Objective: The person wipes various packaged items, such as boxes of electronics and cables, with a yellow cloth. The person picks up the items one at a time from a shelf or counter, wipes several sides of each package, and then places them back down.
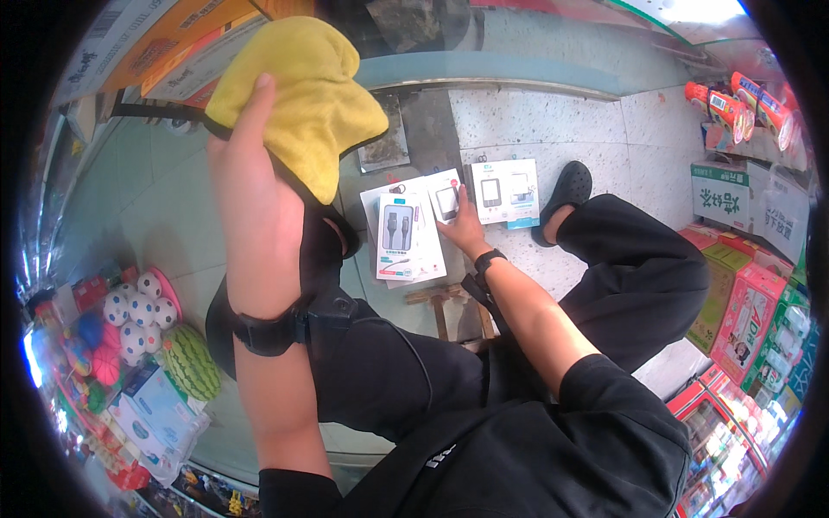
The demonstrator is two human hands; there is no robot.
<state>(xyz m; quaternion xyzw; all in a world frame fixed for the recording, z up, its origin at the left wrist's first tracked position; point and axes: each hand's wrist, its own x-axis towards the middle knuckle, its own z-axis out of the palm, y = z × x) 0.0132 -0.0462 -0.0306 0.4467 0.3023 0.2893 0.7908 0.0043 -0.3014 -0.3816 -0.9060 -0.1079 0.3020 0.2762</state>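
Observation:
My left hand point(259, 188) grips a yellow cloth point(304, 84) with dark edging, raised at the upper left. Its thumb lies on top of the fabric. Lower down, my right hand point(465, 228) touches a white retail package point(443, 184) with a printed device picture. Thumb and index finger lie along its lower and right edges; the other fingers are hard to make out. Left of this hand is a boxed charging cable point(397, 236) on top of other white packaging. To its right, more white charger packages point(492, 194) overlap on the floor.
A small wooden stool point(440, 301) is partly hidden beneath me. At left lie toy footballs point(133, 311) and a watermelon-patterned ball point(191, 362). Cartons point(732, 194) and drink packs line the right side. A glass-fronted counter edge point(492, 84) runs ahead, beside stacked cardboard boxes point(188, 58).

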